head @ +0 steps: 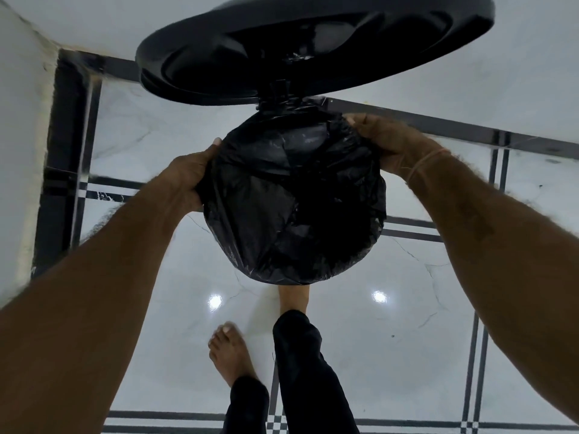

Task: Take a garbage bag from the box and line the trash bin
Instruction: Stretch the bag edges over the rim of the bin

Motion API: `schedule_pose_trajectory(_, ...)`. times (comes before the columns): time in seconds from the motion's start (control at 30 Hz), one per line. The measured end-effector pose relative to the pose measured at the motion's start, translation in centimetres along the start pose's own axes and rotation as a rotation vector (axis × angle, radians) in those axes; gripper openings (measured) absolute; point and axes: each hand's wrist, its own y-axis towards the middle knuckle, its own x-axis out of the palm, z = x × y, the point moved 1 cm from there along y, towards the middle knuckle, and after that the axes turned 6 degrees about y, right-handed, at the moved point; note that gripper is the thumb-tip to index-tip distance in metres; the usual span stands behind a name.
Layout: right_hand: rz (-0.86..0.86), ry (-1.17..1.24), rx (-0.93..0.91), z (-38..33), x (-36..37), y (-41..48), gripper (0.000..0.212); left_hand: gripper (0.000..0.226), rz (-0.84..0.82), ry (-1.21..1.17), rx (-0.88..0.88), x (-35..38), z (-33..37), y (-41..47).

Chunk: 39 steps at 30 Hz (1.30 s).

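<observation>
Left hand: clamped on the left edge of the garbage bag, thumb on top of the plastic and fingers curled under the fold.
Right hand: gripping the far right edge of the same bag, fingers curled over the plastic and knuckles up.
Garbage bag: black, crinkled and glossy; it lies between the two hands, spread over the round mouth of the trash bin and sagging into it, with its edge folded down over the rim nearly all the way round.
Trash bin: directly between the hands; its body is almost wholly hidden by the bag, and only the hinge shows just beyond the fingertips.
Lid: black and round, swung up and open, above and beyond both hands, with its underside facing the camera.
Thread band: thin and pale, around the right wrist just behind the right hand.
Right foot: bare, below the hands at the near base of the bin, its toes hidden under the bag's bulge.
Left foot: bare, flat on the floor, nearer the person than the left hand.
Floor: glossy white tile with dark lines, beneath both hands.
</observation>
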Motion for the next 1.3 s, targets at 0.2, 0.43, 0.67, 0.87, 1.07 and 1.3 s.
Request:
schedule_pose_trajectory(0.2, 0.106, -0.040, -0.029, 1.1, 0.6, -3.0, 0.030, 0.043, 0.000, -0.037, 0.155, 0.5, -0.9, -1.3)
schedule_pose_trajectory(0.43, 0.100, -0.275, -0.099, 0.0, 0.9, -5.7, 0.026, 0.028, 0.015, -0.003, 0.292, 0.5, -0.4, -2.8)
schedule_pose_trajectory(0.67, 0.101, -0.173, -0.126, -0.7, 1.0, -4.4, 0.009, 0.036, 0.008, 0.000, 0.208, 0.7, 0.0, -2.6)
schedule_pose_trajectory(0.87, 0.119, -0.067, 0.120, -0.5, 0.5, -3.7, 0.046, 0.039, -0.097, -0.024, 0.130, 1.5, 0.9, -3.4)
schedule_pose_trajectory(1.07, 0.139, -0.143, 0.044, -1.1, 1.0, -2.9, 0.045, 0.026, -0.072, 0.106, 0.141, 2.1, 2.9, -2.7)
schedule_pose_trajectory(1.3, 0.123, -0.185, -0.008, -3.0, 4.5, -1.1, 0.049, 0.034, -0.028, 0.164, 0.278, 3.7, 4.9, -1.0)
